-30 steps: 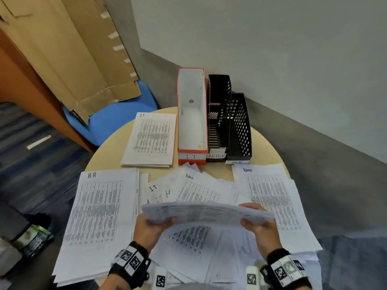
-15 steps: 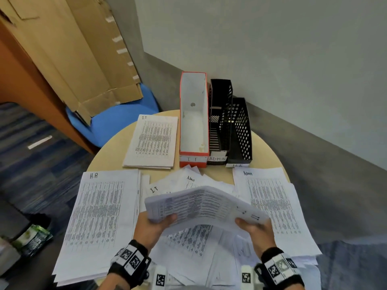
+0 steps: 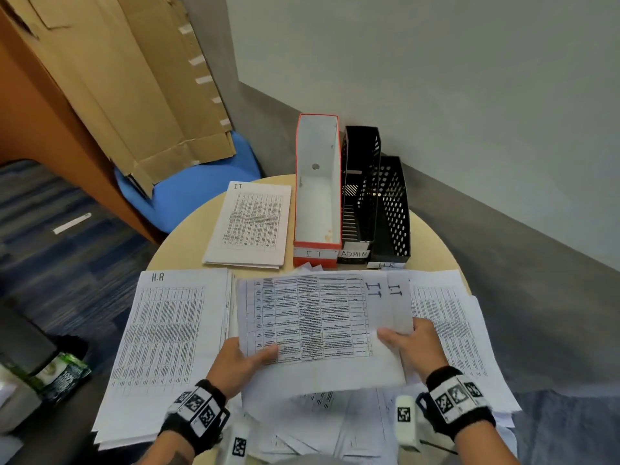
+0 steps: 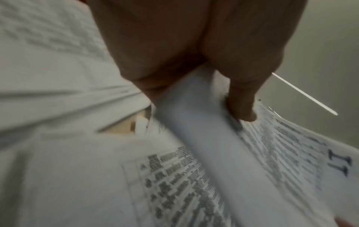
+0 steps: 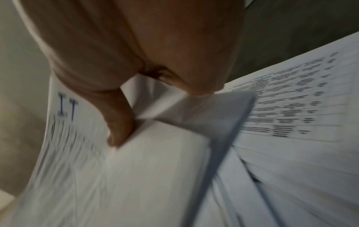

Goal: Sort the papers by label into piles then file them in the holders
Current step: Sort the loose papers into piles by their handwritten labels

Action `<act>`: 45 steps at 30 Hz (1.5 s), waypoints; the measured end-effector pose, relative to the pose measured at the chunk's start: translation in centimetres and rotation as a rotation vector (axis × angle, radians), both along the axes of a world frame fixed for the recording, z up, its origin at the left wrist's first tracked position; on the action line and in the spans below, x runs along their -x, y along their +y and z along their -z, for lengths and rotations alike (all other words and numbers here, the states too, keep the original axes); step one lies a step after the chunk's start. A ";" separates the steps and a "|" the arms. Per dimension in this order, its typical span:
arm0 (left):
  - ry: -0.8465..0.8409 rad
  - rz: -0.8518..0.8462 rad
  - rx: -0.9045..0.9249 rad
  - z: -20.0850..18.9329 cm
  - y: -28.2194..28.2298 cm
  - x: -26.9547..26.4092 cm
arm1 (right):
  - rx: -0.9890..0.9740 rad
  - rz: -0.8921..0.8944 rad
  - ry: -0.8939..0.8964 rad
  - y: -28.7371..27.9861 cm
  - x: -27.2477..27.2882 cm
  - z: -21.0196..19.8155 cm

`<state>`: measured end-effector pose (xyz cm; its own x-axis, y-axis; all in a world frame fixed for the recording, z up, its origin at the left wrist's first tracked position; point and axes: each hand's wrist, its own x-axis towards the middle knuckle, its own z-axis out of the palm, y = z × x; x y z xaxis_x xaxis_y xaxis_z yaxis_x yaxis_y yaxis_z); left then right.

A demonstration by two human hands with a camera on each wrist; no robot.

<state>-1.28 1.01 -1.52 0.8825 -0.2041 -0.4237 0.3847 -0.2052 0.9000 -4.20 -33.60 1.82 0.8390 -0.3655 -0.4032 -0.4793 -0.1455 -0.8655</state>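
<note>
Above round table (image 3: 188,245), IT sheets (image 3: 318,317) pinched between left hand (image 3: 240,364) and right hand (image 3: 411,347).

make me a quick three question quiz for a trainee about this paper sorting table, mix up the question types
1. True or false: the held sheets are marked H.R.
2. Multiple choice: where is the IT pile relative to the red-edged IT holder? A) inside it B) on the table to its left in the head view C) under the black ADMIN holder
3. Fill in: the left hand and right hand both grip the same ____.

Key
1. False. The top corners read IT.
2. B. The pile lies flat beside the holder, whose inside looks empty.
3. Sheets of paper; each hand grips the near edge, the left thumb on top.
</note>
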 end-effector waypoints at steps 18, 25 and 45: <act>0.284 -0.774 0.300 0.6 7.9 -4.4 | -0.139 -0.161 0.182 2.7 -0.9 0.8; 0.217 -0.917 0.292 2.7 6.0 -15.8 | -0.048 -0.244 0.467 2.8 5.1 4.3; 0.430 -0.288 0.031 2.3 -3.3 -18.4 | 0.295 -0.279 0.470 3.6 2.6 6.8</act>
<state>17.11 -2.29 -3.79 0.6522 0.0029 -0.7581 0.7580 -0.0123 0.6521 -6.79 -30.05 -4.96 0.6760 -0.3106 -0.6682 -0.7091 -0.5211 -0.4751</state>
